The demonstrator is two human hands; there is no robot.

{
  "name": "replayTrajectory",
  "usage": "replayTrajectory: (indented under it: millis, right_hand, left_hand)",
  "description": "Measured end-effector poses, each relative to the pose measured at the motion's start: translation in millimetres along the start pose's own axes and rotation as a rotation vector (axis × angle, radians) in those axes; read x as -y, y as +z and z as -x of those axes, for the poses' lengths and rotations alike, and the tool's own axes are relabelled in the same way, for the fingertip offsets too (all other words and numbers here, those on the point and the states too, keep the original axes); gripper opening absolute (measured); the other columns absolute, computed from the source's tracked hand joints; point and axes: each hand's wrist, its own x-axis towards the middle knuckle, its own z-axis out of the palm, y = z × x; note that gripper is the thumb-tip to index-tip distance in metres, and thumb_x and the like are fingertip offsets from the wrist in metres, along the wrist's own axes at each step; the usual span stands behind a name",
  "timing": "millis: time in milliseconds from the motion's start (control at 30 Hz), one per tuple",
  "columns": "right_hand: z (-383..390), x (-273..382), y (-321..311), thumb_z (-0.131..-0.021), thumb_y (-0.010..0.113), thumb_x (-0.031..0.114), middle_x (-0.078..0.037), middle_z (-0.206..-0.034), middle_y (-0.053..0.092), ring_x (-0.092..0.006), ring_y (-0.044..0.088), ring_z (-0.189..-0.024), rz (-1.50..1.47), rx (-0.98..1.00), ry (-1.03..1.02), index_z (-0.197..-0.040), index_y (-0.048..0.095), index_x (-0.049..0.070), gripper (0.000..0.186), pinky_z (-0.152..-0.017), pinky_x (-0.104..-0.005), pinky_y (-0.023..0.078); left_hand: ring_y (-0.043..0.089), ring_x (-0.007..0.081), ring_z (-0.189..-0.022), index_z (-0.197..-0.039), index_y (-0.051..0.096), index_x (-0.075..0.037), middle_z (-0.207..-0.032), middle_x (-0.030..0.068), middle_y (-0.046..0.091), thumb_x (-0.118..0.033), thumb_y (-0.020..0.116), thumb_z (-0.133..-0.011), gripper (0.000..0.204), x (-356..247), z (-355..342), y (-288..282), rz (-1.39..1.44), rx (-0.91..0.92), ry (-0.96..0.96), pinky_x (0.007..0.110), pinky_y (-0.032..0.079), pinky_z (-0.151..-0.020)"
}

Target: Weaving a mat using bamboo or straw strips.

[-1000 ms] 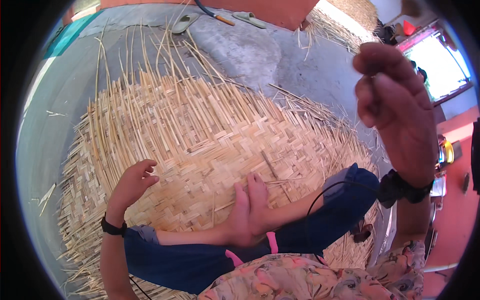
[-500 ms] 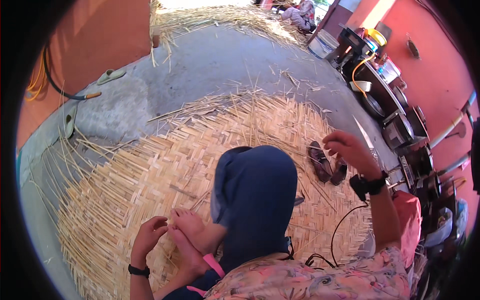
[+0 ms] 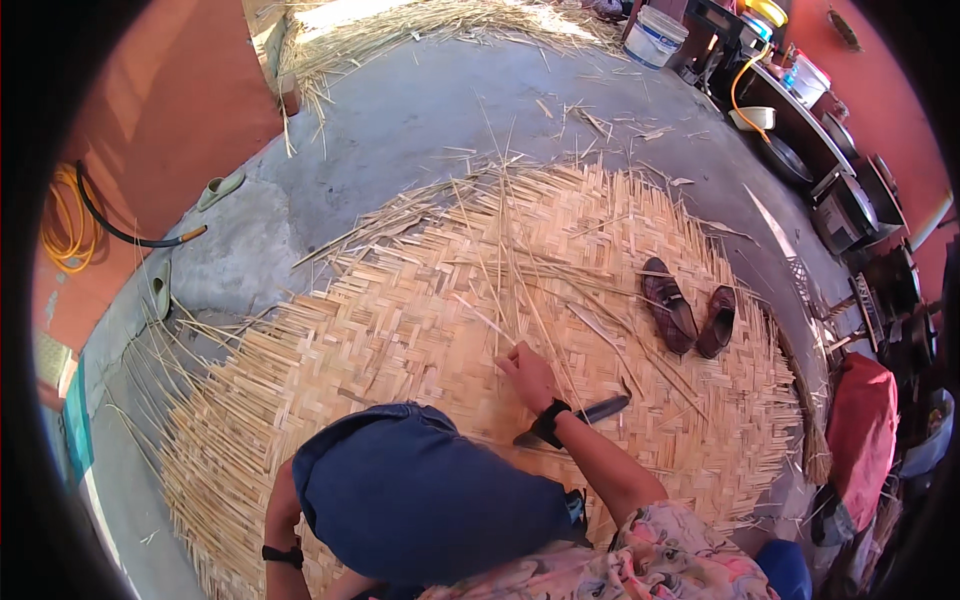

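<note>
A large half-woven mat of pale split strips [image 3: 400, 345] lies under me, its uncut strip ends fanning out at the edges. My right hand [image 3: 527, 372] reaches over its middle, fingers closed around the near end of a thin pale strip [image 3: 478, 316]. Under my right wrist lies a dark knife with a hooked tip [image 3: 606, 408], partly covered by the arm. My left hand [image 3: 285, 490] is down beside my raised blue-clad knee [image 3: 400, 490], which hides its fingers. Loose long strips [image 3: 510, 260] lie across the mat ahead of my right hand.
A pair of dark shoes [image 3: 672, 308] stands on the mat at right. Pots [image 3: 845, 212] and a white bucket [image 3: 656, 38] line the right wall. A heap of strips [image 3: 440, 22] lies at the far end. Green slippers [image 3: 220, 188] and an orange hose [image 3: 68, 222] are at left.
My right hand has come down from the right to the mat's middle and closed on a strip. My knee has swung left, covering my feet and left fingers. The view has shifted.
</note>
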Motion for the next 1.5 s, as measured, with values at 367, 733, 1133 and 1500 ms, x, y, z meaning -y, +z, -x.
replayTrajectory:
  millis: [367,733,1133,1500]
  right_hand:
    - [-95.2,-2.9,14.8,-0.086,0.055,0.019,-0.018,-0.095,0.067,-0.0366,0.064,-0.088,0.399,-0.098,-0.047,-0.093,0.067,0.006,0.019,-0.076,-0.0463,0.052]
    - [-65.7,22.9,28.7,-0.089,0.063,0.033,-0.016,-0.096,0.064,-0.0363,0.062,-0.091,0.421,-0.179,-0.140,-0.097,0.066,0.010,0.025,-0.079,-0.0451,0.050]
    - [38.7,99.4,-1.3,-0.088,0.060,0.010,-0.011,-0.082,0.059,-0.0324,0.062,-0.076,-0.130,0.124,-0.889,-0.099,0.062,0.009,0.011,-0.063,-0.0383,0.050]
    - [-30.4,-89.0,-66.3,-0.080,0.074,0.032,-0.012,-0.081,0.065,-0.0294,0.064,-0.082,0.254,-0.454,0.021,-0.095,0.061,0.008,0.032,-0.071,-0.0425,0.050]
  left_hand:
    - [0.063,0.0170,-0.100,-0.115,0.063,0.000,-0.108,0.0086,0.066,-0.005,0.065,-0.089,0.026,-19.5,-2.8,56.1,0.034,0.035,0.084,0.030,0.051,-0.086]
    - [0.058,0.0277,-0.115,-0.116,0.065,-0.006,-0.116,0.0106,0.063,-0.002,0.062,-0.088,0.028,-51.3,-97.5,94.6,-0.729,-0.165,0.757,0.036,0.047,-0.098]
    - [0.060,0.0273,-0.113,-0.115,0.065,-0.011,-0.103,0.0068,0.067,-0.029,0.065,-0.085,0.035,-88.6,-92.6,98.6,-1.434,-0.262,0.934,0.061,0.020,-0.111]
    - [0.020,0.0045,-0.038,-0.097,0.058,-0.005,-0.053,-0.0053,0.025,-0.036,0.042,-0.106,0.037,-39.4,-31.5,-61.0,0.383,-0.651,0.070,0.022,0.016,-0.032]
